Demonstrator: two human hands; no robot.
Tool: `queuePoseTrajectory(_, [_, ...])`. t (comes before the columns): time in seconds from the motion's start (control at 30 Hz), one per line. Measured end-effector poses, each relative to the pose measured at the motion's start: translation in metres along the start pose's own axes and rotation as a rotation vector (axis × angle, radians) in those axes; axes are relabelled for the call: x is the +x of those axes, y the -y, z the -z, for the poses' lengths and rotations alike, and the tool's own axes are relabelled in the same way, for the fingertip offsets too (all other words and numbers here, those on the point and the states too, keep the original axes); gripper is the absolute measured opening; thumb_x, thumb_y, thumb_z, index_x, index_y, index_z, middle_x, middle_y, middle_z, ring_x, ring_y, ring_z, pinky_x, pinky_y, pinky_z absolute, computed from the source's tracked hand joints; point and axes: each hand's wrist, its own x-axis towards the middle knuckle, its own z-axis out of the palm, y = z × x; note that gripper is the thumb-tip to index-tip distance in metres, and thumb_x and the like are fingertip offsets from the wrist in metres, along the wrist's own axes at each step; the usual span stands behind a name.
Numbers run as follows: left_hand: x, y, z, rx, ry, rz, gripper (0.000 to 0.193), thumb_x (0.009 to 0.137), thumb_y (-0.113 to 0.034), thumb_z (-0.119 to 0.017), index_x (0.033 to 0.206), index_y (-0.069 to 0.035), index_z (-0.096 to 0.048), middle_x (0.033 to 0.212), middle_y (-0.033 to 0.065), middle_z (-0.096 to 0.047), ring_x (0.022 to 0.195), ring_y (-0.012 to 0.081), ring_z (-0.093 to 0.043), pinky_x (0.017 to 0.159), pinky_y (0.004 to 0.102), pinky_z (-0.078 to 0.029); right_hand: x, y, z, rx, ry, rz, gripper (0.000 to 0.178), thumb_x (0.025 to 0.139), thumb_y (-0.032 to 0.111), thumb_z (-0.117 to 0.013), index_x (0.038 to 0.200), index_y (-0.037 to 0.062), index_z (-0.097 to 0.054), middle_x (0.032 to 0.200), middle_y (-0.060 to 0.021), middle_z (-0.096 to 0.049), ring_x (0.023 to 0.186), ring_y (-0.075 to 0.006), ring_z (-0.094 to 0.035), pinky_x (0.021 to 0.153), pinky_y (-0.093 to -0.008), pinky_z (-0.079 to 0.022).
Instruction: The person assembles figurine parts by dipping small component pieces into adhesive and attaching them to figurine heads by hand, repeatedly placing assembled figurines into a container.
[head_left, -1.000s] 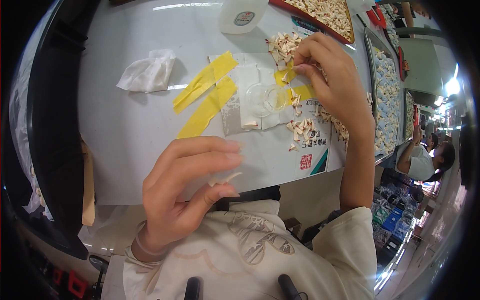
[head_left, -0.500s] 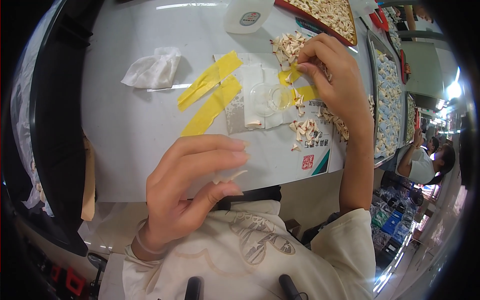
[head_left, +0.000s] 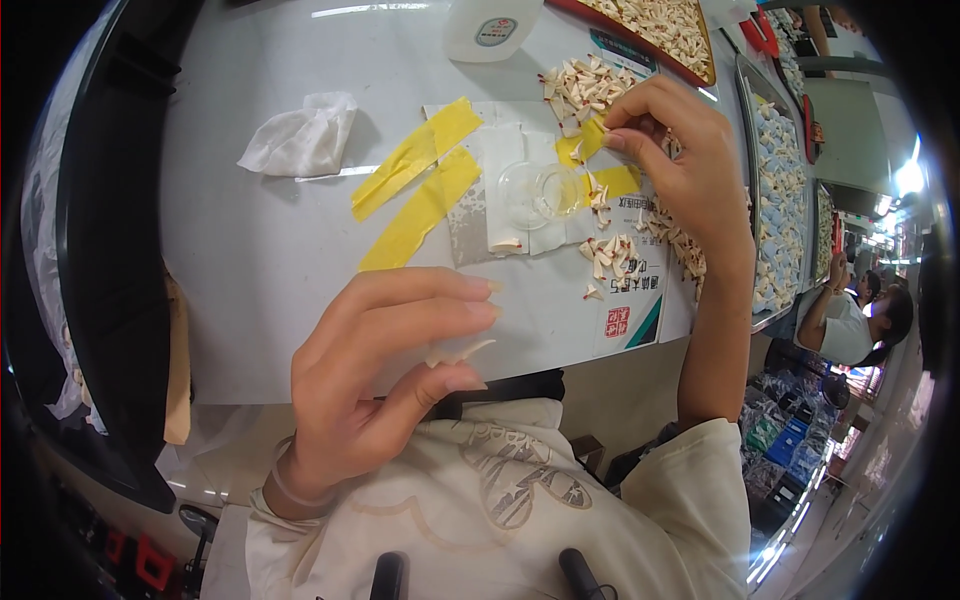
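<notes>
My left hand [head_left: 365,365] is near the table's front edge, fingers curved over the thumb. It holds a small cream pointed piece [head_left: 462,353] that sticks out above the thumb. My right hand [head_left: 685,165] is at the right of the work area, thumb and forefinger pinched together over a short yellow tape strip [head_left: 583,142]. What lies in that pinch, if anything, is too small to make out. Beside it is a heap of cream pieces with red tips [head_left: 585,88]. A clear round plastic dish [head_left: 530,198] rests on white strips left of the right hand.
Two long yellow tape strips [head_left: 420,215] lie left of the dish, and a crumpled white cloth [head_left: 302,138] farther left. A translucent bottle [head_left: 490,28] and a red-rimmed tray [head_left: 712,55] stand at the back. Another filled tray [head_left: 780,210] is at the right; a person [head_left: 860,320] sits beyond.
My right hand has shifted slightly right and down, its fingertips still pinched. My left hand keeps its place with the cream piece. The view has moved a little.
</notes>
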Motion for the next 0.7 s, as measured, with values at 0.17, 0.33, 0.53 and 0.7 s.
queuePoseTrajectory(0.17, [0.001, 0.0, 0.0, 0.014, 0.007, -0.006, 0.032, 0.07, -0.003, -0.073, 0.1, 0.0, -0.064, 0.102, 0.0154, -0.062, 0.09, 0.0254, -0.061, 0.078, 0.0312, -0.048, -0.001, -0.003, 0.001, -0.007, 0.001, 0.058, 0.011, 0.072, 0.001, -0.064, 0.081, -0.0017, -0.058, 0.075, -0.009, -0.057, 0.064, -0.0196, -0.055, 0.06, -0.0273, -0.044])
queuePoseTrajectory(0.33, [0.0, 0.0, 0.0, -0.037, -0.002, 0.007, 0.032, 0.07, -0.002, -0.073, 0.101, 0.0, -0.064, 0.102, 0.0154, -0.062, 0.091, 0.0251, -0.061, 0.079, 0.0312, -0.048, -0.008, 0.002, 0.008, -0.025, -0.093, 0.098, 0.009, 0.073, 0.0, -0.063, 0.081, -0.0013, -0.059, 0.075, -0.0087, -0.059, 0.066, -0.0162, -0.057, 0.062, -0.0265, -0.045])
queuePoseTrajectory(0.53, [0.001, 0.0, 0.002, -0.062, 0.014, 0.018, 0.031, 0.071, -0.003, -0.072, 0.101, 0.0, -0.064, 0.102, 0.0159, -0.062, 0.092, 0.0256, -0.061, 0.079, 0.0316, -0.048, -0.027, 0.009, 0.019, 0.163, -0.2, -0.023, 0.011, 0.074, -0.005, -0.059, 0.085, -0.0025, -0.061, 0.079, -0.0038, -0.06, 0.072, -0.0086, -0.055, 0.067, -0.0219, -0.045])
queuePoseTrajectory(0.7, [0.0, 0.002, 0.005, -0.186, 0.004, 0.035, 0.033, 0.07, -0.001, -0.073, 0.101, 0.003, -0.062, 0.103, 0.0165, -0.062, 0.095, 0.0251, -0.06, 0.083, 0.0322, -0.046, -0.042, 0.016, 0.023, 0.295, -0.225, -0.076, 0.022, 0.075, -0.011, -0.059, 0.095, -0.0041, -0.064, 0.094, -0.0086, -0.059, 0.085, -0.0115, -0.055, 0.074, -0.0208, -0.044])
